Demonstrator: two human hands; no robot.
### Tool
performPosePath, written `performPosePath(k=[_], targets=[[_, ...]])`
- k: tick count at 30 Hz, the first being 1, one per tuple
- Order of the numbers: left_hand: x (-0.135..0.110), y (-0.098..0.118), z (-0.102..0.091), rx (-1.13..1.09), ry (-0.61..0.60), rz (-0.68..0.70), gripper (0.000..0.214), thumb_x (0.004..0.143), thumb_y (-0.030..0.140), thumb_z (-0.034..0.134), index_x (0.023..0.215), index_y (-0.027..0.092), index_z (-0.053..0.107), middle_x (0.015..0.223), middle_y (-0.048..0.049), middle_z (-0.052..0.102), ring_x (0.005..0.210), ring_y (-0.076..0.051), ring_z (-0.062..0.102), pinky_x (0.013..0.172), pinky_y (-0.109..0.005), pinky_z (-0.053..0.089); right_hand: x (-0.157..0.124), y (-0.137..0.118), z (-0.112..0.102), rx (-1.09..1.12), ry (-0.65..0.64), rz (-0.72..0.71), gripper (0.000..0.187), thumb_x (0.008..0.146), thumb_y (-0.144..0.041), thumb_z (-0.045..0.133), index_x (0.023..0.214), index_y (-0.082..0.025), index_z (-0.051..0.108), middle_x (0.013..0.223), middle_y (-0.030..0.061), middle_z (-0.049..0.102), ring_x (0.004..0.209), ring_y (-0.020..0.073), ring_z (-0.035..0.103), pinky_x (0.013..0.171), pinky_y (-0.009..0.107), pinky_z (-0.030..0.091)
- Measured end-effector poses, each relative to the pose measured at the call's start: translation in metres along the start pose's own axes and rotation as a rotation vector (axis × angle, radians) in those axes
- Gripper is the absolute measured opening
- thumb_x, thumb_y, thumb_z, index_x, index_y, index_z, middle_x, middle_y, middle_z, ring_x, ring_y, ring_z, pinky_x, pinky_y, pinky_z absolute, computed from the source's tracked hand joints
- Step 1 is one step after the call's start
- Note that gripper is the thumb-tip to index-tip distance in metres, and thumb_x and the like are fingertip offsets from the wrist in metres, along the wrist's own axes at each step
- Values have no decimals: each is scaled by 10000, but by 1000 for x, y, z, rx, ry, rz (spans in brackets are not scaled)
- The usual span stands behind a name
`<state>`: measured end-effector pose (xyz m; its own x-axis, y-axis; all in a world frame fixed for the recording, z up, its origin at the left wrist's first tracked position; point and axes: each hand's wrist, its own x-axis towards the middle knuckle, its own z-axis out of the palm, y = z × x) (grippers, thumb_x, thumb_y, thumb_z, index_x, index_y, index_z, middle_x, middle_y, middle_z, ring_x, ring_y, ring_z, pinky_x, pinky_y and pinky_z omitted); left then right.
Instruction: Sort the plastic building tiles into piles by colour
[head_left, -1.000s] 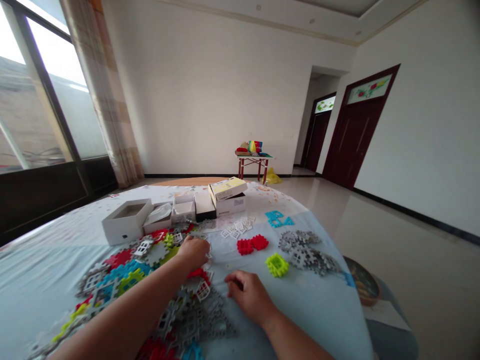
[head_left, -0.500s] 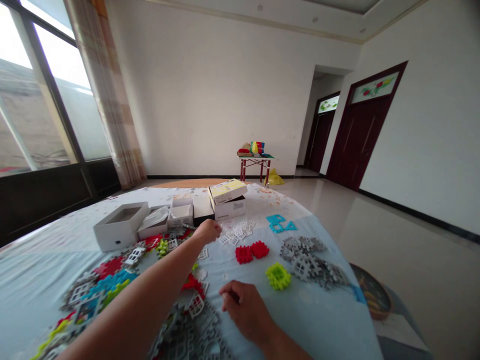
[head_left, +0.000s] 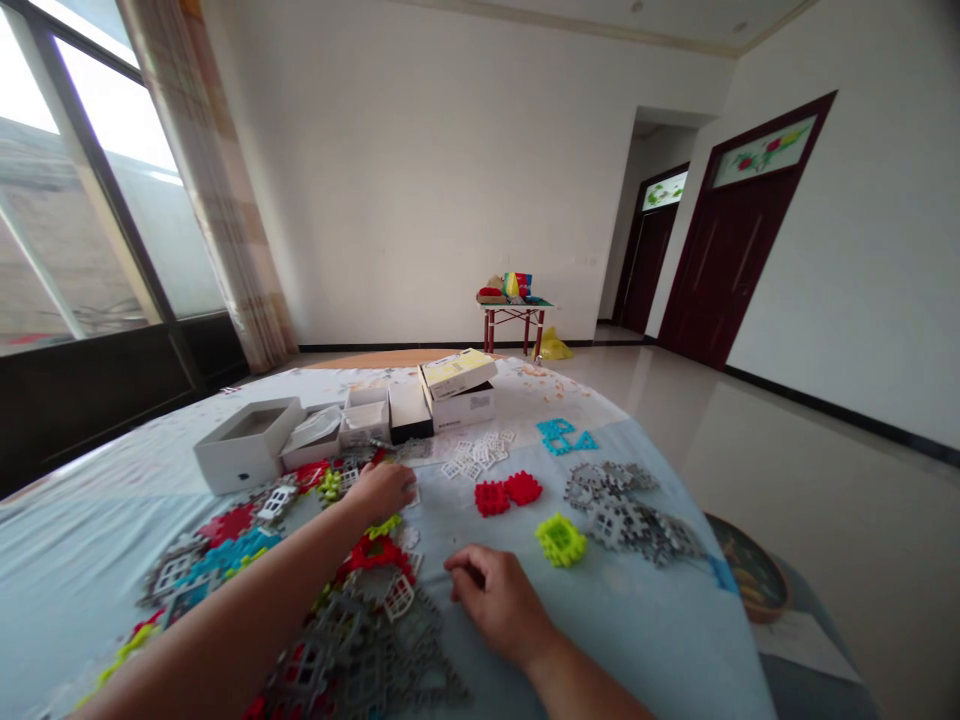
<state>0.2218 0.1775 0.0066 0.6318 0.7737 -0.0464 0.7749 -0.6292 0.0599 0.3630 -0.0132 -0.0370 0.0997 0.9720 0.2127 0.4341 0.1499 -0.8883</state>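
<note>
My left hand (head_left: 381,490) reaches over the right edge of a mixed heap of plastic building pieces. Its fingers are closed down on a white window piece (head_left: 413,495), of which only a sliver shows beside the fingertips. My right hand (head_left: 495,598) rests on the cloth with curled fingers, and nothing shows in it. Beyond lie a cluster of white window pieces (head_left: 480,453) and two red pieces (head_left: 508,491). A lime-green piece (head_left: 560,540) lies to the right of my right hand. Grey pieces (head_left: 626,510) form a pile further right, with blue pieces (head_left: 562,437) behind.
Open white boxes (head_left: 247,446) stand in a row at the back left of the cloth-covered table. A yellow-and-white lid (head_left: 457,373) lies tilted on another box. A round tray-like object (head_left: 750,570) sits beyond the table's right edge.
My left hand has drawn back from beside the white cluster, down and left onto the white window piece at the heap's edge. My right hand stays nearly in place. The view has tilted slightly.
</note>
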Motion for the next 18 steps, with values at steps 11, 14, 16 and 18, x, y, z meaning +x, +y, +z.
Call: performPosePath(k=[11,14,16,18], targets=[[-4,6,5,0,101,-14,353,607,220,554,952,218,632,938,-79,660,969,-273,540,860,-412,305,-1,2,0,-14,-17,-10,244,813,-269,457,899,-158,656,673,42,668,621,139,617,577,202,440],[-4,3,2,-48,114,-33,206,647,250,508,792,219,652,809,-39,663,853,-224,572,798,-352,341,-1,3,0,-2,-18,-7,246,812,-269,455,905,-158,654,673,41,669,619,139,618,574,202,439],[-6,-2,0,-86,113,-47,193,668,285,486,746,207,643,754,-25,652,768,-192,575,716,-303,364,-1,4,0,5,-24,-7,247,808,-264,456,910,-153,653,676,42,669,620,138,618,570,200,436],[-7,-8,-3,-120,108,-63,205,670,315,481,721,184,631,703,-21,635,694,-170,562,625,-265,363,-2,4,0,6,-33,-9,249,805,-259,456,912,-149,652,675,43,668,615,138,615,564,199,433]])
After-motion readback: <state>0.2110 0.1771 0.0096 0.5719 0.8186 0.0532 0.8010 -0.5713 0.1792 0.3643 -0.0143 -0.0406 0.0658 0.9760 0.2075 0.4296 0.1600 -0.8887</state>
